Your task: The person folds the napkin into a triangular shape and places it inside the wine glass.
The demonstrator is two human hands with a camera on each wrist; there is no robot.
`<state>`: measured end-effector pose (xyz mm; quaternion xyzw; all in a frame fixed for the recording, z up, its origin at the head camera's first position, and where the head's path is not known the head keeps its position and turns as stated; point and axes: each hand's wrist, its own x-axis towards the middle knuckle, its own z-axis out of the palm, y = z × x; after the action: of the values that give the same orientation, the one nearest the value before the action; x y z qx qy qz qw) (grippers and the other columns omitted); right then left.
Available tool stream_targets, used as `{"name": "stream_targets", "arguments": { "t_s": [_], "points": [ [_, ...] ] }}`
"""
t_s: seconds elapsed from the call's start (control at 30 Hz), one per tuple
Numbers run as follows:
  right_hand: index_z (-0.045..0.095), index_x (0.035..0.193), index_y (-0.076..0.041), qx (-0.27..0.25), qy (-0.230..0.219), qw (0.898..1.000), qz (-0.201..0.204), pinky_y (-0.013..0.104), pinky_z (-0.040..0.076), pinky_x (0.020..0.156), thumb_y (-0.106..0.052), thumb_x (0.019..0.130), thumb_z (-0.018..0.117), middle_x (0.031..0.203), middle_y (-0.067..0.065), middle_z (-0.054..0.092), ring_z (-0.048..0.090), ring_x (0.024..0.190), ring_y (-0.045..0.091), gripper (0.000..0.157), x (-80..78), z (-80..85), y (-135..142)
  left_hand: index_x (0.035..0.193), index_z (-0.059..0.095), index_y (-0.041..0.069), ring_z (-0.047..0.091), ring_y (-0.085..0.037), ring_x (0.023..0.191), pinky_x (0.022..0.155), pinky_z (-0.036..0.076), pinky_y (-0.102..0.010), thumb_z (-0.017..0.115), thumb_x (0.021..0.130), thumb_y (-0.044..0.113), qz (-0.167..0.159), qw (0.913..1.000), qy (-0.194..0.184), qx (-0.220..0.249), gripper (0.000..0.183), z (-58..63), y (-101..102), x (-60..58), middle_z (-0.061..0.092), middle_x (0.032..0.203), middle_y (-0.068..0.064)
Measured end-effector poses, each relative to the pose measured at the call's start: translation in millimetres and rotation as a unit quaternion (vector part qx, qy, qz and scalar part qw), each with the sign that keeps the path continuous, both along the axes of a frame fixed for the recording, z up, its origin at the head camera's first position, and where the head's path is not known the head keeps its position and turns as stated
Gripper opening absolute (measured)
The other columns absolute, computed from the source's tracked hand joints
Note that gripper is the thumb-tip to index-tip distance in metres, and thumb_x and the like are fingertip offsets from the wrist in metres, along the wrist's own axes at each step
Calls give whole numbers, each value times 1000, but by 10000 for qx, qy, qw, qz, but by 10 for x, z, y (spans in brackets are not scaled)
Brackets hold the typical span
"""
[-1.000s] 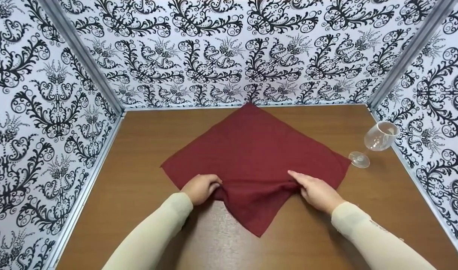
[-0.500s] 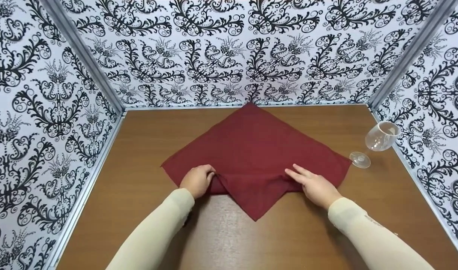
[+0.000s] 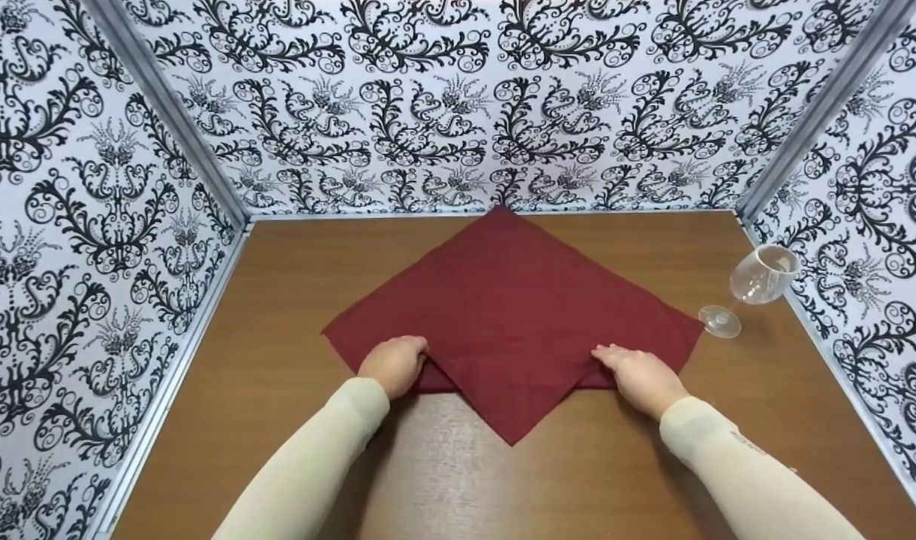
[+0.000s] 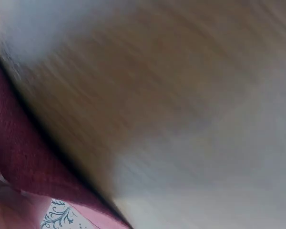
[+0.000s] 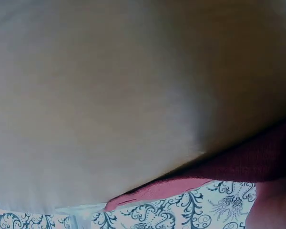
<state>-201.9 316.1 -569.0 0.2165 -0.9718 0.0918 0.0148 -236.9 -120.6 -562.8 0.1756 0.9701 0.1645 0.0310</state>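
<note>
A dark red cloth napkin (image 3: 503, 300) lies on the wooden table with one corner at the back and its near side folded under. From that fold a pointed flap (image 3: 512, 405) hangs toward the near edge. My left hand (image 3: 392, 366) pinches the napkin at the flap's left side, its fingers bent. On the other side my right hand (image 3: 641, 379) rests its fairly straight fingers on the cloth; its thumb is hidden. In the left wrist view, cloth (image 4: 33, 152) borders blurred fingers at the lower left. The right wrist view shows a napkin edge (image 5: 248, 155) beside part of the hand.
A clear wine glass (image 3: 764, 276) stands at the right, its foot very close to the napkin's right corner. Wooden tabletop (image 3: 277, 300) surrounds the cloth. Black-and-white patterned walls (image 3: 442, 112) enclose the back and sides.
The flap's tip has moved back, mostly in the first half second, and the cloth now lies smoother. Both hands shifted slightly away from me; the right fingers, spread half a second ago, have come together.
</note>
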Motion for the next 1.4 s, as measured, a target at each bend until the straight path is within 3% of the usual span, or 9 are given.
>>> {"name": "stream_targets", "arguments": {
  "t_s": [0.2,0.33,0.6,0.8,0.9,1.03,1.13,1.27,1.4],
  "points": [
    [75,125,-2,95,91,9999,31,55,59,96,-3,102,58,125,16,77,75,115,35,29,71,30,-2,104,73,16,75,-29,102,90,60,-47,63,103,16,-283,9996,-49,-66,10,34,-30,83,78,106,-5],
    [77,117,-4,-191,191,9996,-104,54,60,92,-6,102,60,116,14,79,77,105,35,23,43,82,-4,107,73,16,75,-29,102,91,60,-48,62,103,17,-199,9998,17,-31,12,67,-26,50,78,106,-6],
    [75,122,-2,-372,115,9979,-524,55,56,102,-8,106,55,128,20,75,71,120,39,26,-128,68,-47,105,73,14,74,-31,104,92,60,-48,59,104,14,93,9999,-29,-136,15,70,44,-103,78,108,-7],
    [71,134,-2,264,27,9990,-350,55,54,106,-2,103,56,138,19,70,66,129,39,34,-94,-26,-60,117,72,7,72,-35,117,99,58,-50,54,107,12,-8,9991,50,-432,21,26,71,-59,76,124,-16],
    [72,132,-1,307,80,9988,-377,55,54,105,-3,102,57,137,19,70,67,129,39,33,-69,-52,-58,127,70,4,71,-36,121,102,57,-50,54,107,10,-62,9990,86,-442,27,32,69,-17,73,131,-19],
    [74,126,0,228,429,9981,-375,53,58,99,-4,99,64,128,19,75,72,120,37,29,-41,-82,-69,113,72,8,74,-35,113,97,59,-49,56,105,11,-119,9987,33,-490,18,59,61,12,77,118,-15],
    [72,131,-3,140,700,9971,-281,52,60,96,-7,99,67,128,19,75,73,117,36,32,-38,-77,-102,99,70,13,74,-32,105,92,60,-48,62,101,13,-187,9982,165,-551,8,73,65,-3,78,107,-10],
    [67,142,-10,305,572,9979,-86,55,55,104,-10,102,64,143,18,67,68,127,39,40,-52,-38,-160,105,74,13,71,-28,122,100,58,-46,69,98,16,-504,9961,382,-608,8,58,87,-51,76,127,-7],
    [71,138,-12,390,294,9987,-134,59,51,109,-10,103,63,147,16,64,62,134,41,36,-77,-21,-146,114,78,15,68,-27,129,106,56,-45,69,99,15,-719,9943,421,-664,17,42,108,-101,72,138,-5]
  ]
}}
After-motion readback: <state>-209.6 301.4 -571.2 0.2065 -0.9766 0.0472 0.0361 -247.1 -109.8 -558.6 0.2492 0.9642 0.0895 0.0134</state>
